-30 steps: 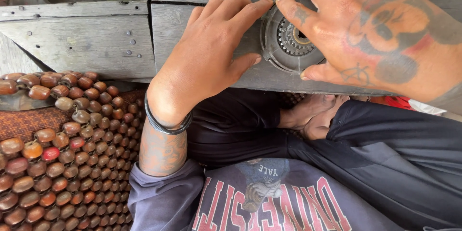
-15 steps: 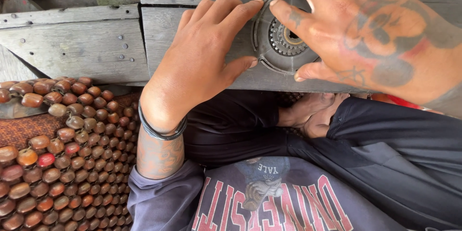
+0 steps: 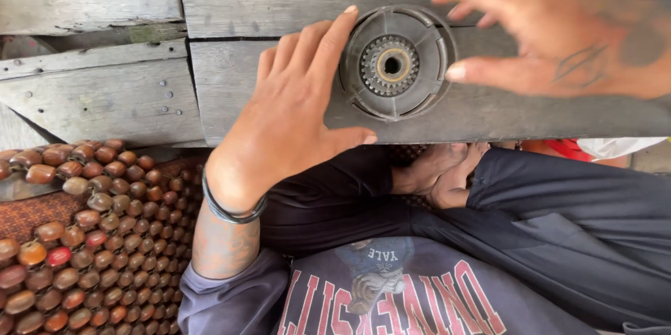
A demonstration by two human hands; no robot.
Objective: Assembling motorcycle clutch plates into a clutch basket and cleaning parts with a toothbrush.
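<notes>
A round grey disc with a small toothed gear and a brass-coloured hole at its centre lies flat on a weathered wooden plank, in the upper middle of the frame. The left hand rests on the plank just to the left of the disc, palm down, its fingers stretched out together and slanting up toward the disc's upper left rim, where the index fingertip touches or nearly touches the edge; the thumb lies along the plank's lower edge below the disc. It grips nothing. A dark band circles that wrist, and the forearm below it bears faded tattoo marks. The right hand hovers in the upper right of the frame, blurred, its fingers spread wide and loose, the thumb tip just beside the disc's right rim and the other fingertips above its upper right edge; whether any of them touches the disc I cannot tell, and it holds nothing. More grey boards fill the upper left, fixed with small nails. At the lower left lies a mat of brown wooden beads, a few of them reddish. Along the bottom a dark sweatshirt with red lettering shows, and dark trousers fill the lower right, with bare feet tucked under the plank's edge at the middle.
</notes>
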